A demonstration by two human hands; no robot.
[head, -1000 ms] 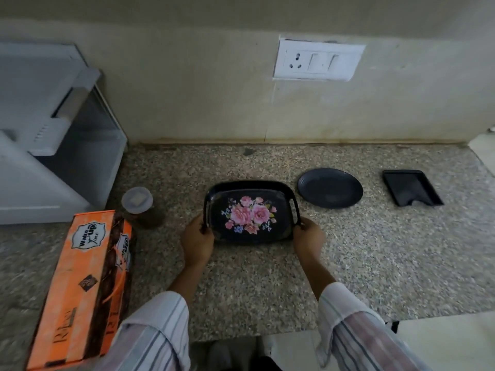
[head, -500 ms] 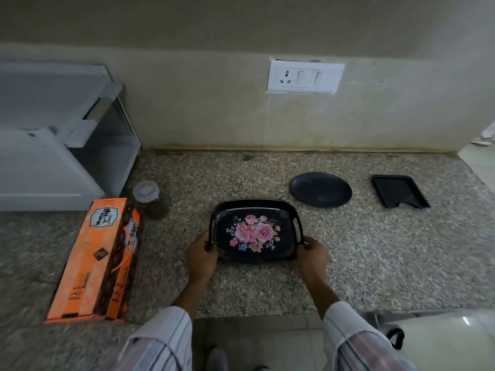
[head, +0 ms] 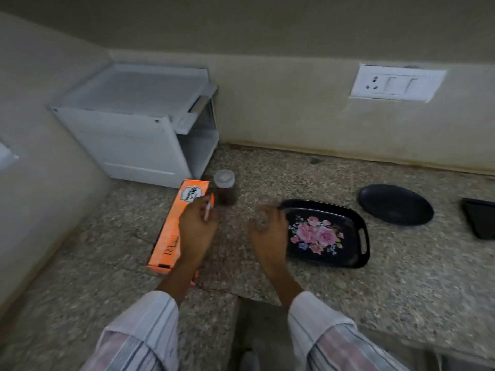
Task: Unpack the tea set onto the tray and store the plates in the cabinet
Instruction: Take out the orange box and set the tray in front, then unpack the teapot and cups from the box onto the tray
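The black tray [head: 360,223] with pink flowers lies flat on the granite counter, right of centre, with nothing on it. A long orange tea-set box [head: 171,231] lies closed to its left. My left hand [head: 197,228] hovers over the box's right edge, fingers loosely curled and blurred. My right hand [head: 267,232] hangs just off the tray's left edge, holding nothing. A round dark plate [head: 396,204] and a rectangular black plate [head: 479,220] rest further right. The white cabinet [head: 128,135] stands in the back left corner.
A small jar [head: 225,188] with a pale lid stands between the box's far end and the cabinet. A wall socket [head: 396,83] sits above the counter. The counter's front edge steps back near my sleeves.
Both hands have let go of the tray and moved left toward the orange box. The view has swung left, so the tray now sits right of centre.
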